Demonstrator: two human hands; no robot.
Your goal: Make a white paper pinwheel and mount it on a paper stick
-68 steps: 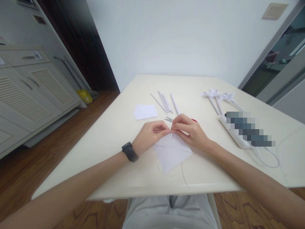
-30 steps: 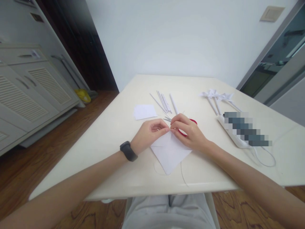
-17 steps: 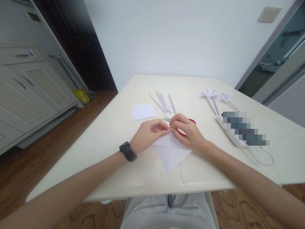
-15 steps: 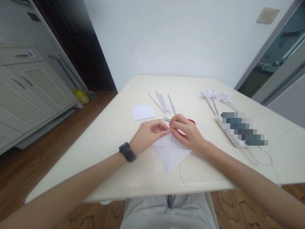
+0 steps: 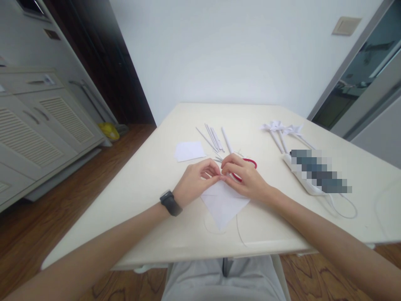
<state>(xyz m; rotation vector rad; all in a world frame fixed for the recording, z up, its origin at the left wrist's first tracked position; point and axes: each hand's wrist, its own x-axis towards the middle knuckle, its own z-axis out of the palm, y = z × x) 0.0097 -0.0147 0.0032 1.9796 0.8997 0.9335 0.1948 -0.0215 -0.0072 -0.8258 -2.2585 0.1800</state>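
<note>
A white sheet of paper (image 5: pixel 222 209) with cut flaps lies on the table, one corner pointing at me. My left hand (image 5: pixel 199 179), with a black watch on the wrist, pinches the paper's upper part between thumb and fingertips. Beside it, my right hand (image 5: pixel 242 174) is closed in a pinch at the same spot, the two sets of fingertips nearly touching. What exactly lies between the fingertips is too small to make out. Scissors (image 5: pixel 253 162) with red handles lie just behind my right hand and are partly covered by it.
Several thin paper sticks (image 5: pixel 213 139) and a thicker white rod (image 5: pixel 227 140) lie farther back. To their left is a small stack of paper (image 5: pixel 189 151). White paper pinwheels (image 5: pixel 277 126) on sticks are at the right, behind a white corded block (image 5: pixel 300 179) with a blurred top.
Both hands stay together at the paper's upper part, with the fingertips slightly lower. The right hand's fingers have curled in a little closer. The camera view has tilted slightly.
</note>
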